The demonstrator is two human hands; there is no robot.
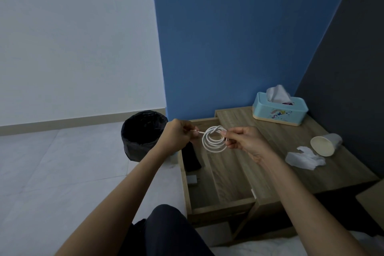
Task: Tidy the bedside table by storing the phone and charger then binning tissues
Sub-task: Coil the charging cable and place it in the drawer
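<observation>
A white charger cable (214,141) is wound into a coil of several loops above the open drawer (220,185) of the wooden bedside table (291,164). My right hand (245,141) pinches the coil at its right side. My left hand (178,136) pinches the cable's free end and holds it out to the left. In the drawer lie a black phone (191,159) and a small grey charger plug (192,180). Crumpled white tissues (304,158) lie on the tabletop to the right.
A bin lined with a black bag (143,134) stands on the floor left of the table. A blue tissue box (279,110) sits at the table's back. A paper cup (325,144) lies tipped on its side beside the tissues. My knee (166,230) is in front of the drawer.
</observation>
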